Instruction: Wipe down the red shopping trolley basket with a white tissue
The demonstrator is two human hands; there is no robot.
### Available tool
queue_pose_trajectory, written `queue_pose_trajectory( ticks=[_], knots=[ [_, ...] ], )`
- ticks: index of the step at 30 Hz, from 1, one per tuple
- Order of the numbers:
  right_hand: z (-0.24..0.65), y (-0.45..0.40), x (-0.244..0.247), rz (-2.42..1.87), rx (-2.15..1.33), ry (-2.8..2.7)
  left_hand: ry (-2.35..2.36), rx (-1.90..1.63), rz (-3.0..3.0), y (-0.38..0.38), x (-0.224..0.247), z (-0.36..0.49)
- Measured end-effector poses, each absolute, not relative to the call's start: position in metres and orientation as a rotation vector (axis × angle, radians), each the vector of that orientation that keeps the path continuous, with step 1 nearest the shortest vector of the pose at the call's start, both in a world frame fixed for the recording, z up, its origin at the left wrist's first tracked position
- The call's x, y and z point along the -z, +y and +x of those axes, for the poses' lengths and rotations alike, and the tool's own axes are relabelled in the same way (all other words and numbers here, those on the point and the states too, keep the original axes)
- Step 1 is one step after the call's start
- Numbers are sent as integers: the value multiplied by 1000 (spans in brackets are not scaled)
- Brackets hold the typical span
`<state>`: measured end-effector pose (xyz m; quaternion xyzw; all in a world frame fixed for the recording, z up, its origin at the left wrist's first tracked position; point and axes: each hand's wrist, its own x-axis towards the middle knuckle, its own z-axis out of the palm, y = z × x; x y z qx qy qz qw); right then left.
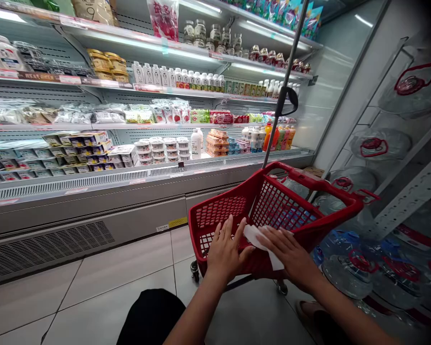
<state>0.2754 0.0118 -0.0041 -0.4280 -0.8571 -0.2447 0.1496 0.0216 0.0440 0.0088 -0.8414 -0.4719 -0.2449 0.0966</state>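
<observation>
A red plastic shopping cart (215, 211) with mesh sides stands on the floor in front of me, a tall metal pole (285, 81) rising from its rear. My left hand (227, 251) is over the near side of the cart, back up, fingers spread and holding nothing. To its right, my right hand (290, 256) is against a white cloth or tissue (267, 247), its fingers lying over the upper part. The thumb of that hand is hidden. The white piece hangs down along the cart's near side.
A refrigerated display (136, 184) with yogurt cups, cartons and bottles on several shelves runs along the back. Large water bottles (348, 273) stand and hang on a rack at the right. Cart wheels (195, 269) rest on the tiled floor (118, 282).
</observation>
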Motion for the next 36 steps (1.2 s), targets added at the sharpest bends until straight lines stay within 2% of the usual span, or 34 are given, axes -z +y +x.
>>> queue_pose_trajectory(
  ticks=[7, 11, 17, 22, 25, 29, 36],
  knots=[
    [372, 5, -35, -1471, 802, -2247, -1466, 775, -2330, 66, -10, -12],
    [396, 5, -46, -1549, 860, -2047, -1546, 805, -2239, 72, -11, -13],
    [342, 24, -32, -1572, 884, -1951, -1433, 749, -2388, 66, -11, 14],
    [259, 30, -13, -1440, 814, -2210, -1541, 681, -2381, 63, -15, 23],
    [240, 28, -11, -1352, 776, -2335, -1613, 630, -2364, 65, -19, 21],
    [281, 26, -24, -1345, 821, -2396, -1687, 573, -2359, 69, -25, 18],
    [370, 26, -50, -1626, 858, -2084, -1750, 554, -2362, 69, -27, 23]
  ],
)
